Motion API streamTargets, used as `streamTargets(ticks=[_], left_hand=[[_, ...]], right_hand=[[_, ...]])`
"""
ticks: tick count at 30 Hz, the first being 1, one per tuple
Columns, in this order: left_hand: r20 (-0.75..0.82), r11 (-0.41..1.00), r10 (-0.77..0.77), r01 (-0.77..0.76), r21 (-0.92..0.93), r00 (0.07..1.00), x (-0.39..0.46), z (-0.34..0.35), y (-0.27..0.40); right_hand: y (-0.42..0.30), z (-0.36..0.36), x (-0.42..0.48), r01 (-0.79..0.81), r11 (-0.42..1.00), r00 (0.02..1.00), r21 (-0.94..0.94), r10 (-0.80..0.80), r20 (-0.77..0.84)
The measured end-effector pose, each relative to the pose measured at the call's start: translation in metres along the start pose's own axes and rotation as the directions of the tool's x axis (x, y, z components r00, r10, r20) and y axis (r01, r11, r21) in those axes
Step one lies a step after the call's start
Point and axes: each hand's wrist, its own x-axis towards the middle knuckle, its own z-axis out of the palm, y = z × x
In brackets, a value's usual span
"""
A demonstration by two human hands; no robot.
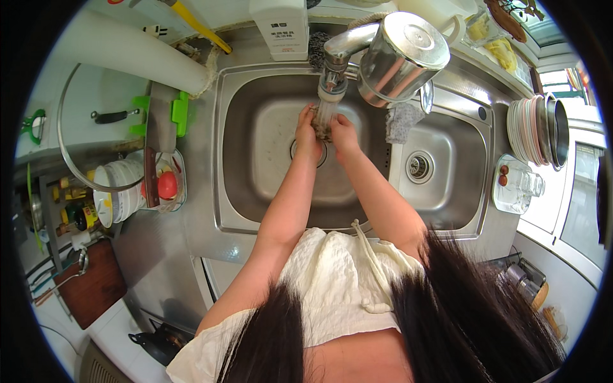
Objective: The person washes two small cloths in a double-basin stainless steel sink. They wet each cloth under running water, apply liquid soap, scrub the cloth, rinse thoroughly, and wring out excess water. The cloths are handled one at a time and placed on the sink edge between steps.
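My left hand (307,131) and my right hand (345,135) are over the large steel sink basin (273,143). Between them they hold a small brownish, mottled item (320,130); fingers and falling water partly cover it, so I cannot tell what it is. Water (327,109) streams onto it from the faucet nozzle (333,88) just above. Beneath my hands the basin's drain (322,158) is partly hidden by my wrists.
A metal faucet filter (402,57) juts out at the upper right. A grey cloth (403,122) drapes over the divider beside the smaller basin (445,191). Left, a cleaver (160,119) hangs above bowls (119,186); stacked plates (524,129) stand right. A white bottle (281,31) stands behind.
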Motion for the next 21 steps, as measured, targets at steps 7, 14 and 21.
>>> streamTargets(ticks=[7,14,21], left_hand=[[0.194,0.887,-0.206,0.267,-0.377,0.959,-0.008,0.005,0.005],[0.115,0.866,-0.207,0.237,-0.441,0.971,-0.005,0.015,0.0],[0.137,0.898,-0.163,0.204,-0.39,0.977,0.01,-0.002,-0.006]], right_hand=[[0.005,-0.002,0.004,0.165,0.986,0.982,0.028,-0.161,-0.095],[0.007,-0.012,0.004,0.133,0.986,0.98,0.096,-0.117,-0.163],[0.013,-0.011,0.003,0.091,0.996,0.995,-0.021,-0.092,-0.039]])
